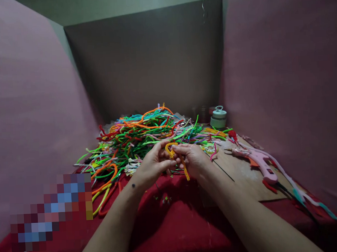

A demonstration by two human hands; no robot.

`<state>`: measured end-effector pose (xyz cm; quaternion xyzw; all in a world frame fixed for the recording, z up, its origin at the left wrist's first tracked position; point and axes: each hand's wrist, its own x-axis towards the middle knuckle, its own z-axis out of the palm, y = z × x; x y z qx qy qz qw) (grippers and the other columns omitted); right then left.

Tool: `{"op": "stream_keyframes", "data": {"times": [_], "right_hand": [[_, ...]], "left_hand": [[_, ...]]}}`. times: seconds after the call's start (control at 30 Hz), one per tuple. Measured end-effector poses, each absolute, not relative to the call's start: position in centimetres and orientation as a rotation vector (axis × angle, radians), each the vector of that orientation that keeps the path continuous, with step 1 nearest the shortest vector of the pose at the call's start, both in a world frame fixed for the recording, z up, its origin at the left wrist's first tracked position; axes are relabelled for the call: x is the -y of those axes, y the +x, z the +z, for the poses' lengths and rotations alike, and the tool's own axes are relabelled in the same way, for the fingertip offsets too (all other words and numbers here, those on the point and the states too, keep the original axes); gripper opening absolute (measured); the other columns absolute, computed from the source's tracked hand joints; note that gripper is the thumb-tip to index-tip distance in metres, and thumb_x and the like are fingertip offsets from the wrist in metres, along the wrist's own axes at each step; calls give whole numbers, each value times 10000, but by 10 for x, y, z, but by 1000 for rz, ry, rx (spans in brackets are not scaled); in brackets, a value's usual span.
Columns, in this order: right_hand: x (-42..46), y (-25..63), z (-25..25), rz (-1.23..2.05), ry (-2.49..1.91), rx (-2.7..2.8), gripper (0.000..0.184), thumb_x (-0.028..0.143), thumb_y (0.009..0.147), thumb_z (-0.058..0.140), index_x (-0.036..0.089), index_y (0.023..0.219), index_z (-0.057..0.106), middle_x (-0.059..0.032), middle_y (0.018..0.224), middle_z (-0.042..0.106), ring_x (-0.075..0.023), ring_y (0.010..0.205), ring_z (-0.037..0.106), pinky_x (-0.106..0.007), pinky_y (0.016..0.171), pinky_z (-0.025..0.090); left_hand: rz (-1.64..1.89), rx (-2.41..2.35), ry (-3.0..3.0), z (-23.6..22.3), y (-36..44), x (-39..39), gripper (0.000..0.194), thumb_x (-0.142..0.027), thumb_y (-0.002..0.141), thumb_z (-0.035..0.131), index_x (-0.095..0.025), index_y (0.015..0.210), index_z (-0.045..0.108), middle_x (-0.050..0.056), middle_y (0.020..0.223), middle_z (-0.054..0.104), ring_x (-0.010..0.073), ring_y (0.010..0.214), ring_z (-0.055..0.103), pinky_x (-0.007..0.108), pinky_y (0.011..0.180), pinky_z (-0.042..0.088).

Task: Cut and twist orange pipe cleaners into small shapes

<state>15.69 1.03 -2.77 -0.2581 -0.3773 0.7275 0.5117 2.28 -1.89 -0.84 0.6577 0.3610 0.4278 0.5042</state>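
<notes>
Pinching one looped yellow-orange pipe cleaner (pixel 185 170): left hand (pixel 155 162), right hand (pixel 194 158); beyond, multicoloured pipe-cleaner pile (pixel 146 131); at right, pink glue gun (pixel 258 158).

Your craft workspace, boxed in by panels (pixel 281 78)
Beyond your left grip (pixel 155 162), pipe cleaners (pixel 146 125) heap the cloth-covered counter (pixel 168 231); right of your right grip (pixel 193 159) lies a glue gun (pixel 262 161) on a board (pixel 233 175).

Fuzzy yellow stem (pixel 185 171), matt red cloth (pixel 168 235)
</notes>
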Motion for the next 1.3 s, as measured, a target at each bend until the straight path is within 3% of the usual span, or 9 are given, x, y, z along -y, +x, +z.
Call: {"op": "stream_keyframes", "data": {"times": [0.23,0.47,0.57,0.8,0.93,1.03,1.17,1.3], "right_hand": [[-7,155,-26,1713,-691,904,118,193,623,655,95,630,590,21,434,511,-45,330,409,-136,267,258],[-6,153,-23,1655,-692,832,149,184,586,683,120,596,549,38,425,509,-44,309,379,-150,263,247],[-7,153,-24,1697,-676,802,128,174,596,674,111,611,563,33,434,516,-46,322,393,-148,273,260],[-9,153,-27,1754,-734,772,79,131,652,619,92,599,576,10,450,519,-45,336,420,-130,271,262],[-11,153,-28,1774,-723,737,60,116,664,613,96,618,581,-1,471,535,-53,355,445,-135,290,306],[-13,155,-29,1760,-735,710,47,123,658,621,110,640,579,4,475,542,-60,357,450,-141,293,312],[-13,156,-30,1732,-754,744,72,150,632,648,119,645,584,24,468,536,-62,357,447,-153,302,325],[-10,154,-29,1695,-706,789,88,154,600,672,115,620,596,14,494,569,-76,390,487,-172,341,364]], "left_hand": [[1052,-1063,1684,-11,24,19,190,-260,719,597,-133,842,527,-5,706,572,76,511,495,188,432,388],[1216,-1279,1812,-18,27,18,113,-243,725,545,-132,718,566,-33,616,503,61,516,411,175,473,337],[1224,-1299,1847,-20,29,19,114,-224,740,493,-138,726,567,-35,599,511,66,521,421,175,485,334],[890,-1251,1854,-17,28,21,96,-133,654,467,-136,672,561,-36,564,525,64,482,440,173,460,341],[791,-1267,1714,-15,23,21,20,-161,663,472,-167,652,457,-49,483,508,62,366,416,165,355,291],[759,-1207,1641,-14,17,20,88,-153,657,494,-181,655,410,-48,468,516,84,360,466,167,337,324],[778,-1034,1577,-14,12,20,146,-170,655,574,-162,762,475,-31,568,556,91,386,512,172,330,366],[881,-836,1341,-12,15,21,257,-344,735,576,-152,893,509,41,777,607,85,436,550,160,310,358]]}}
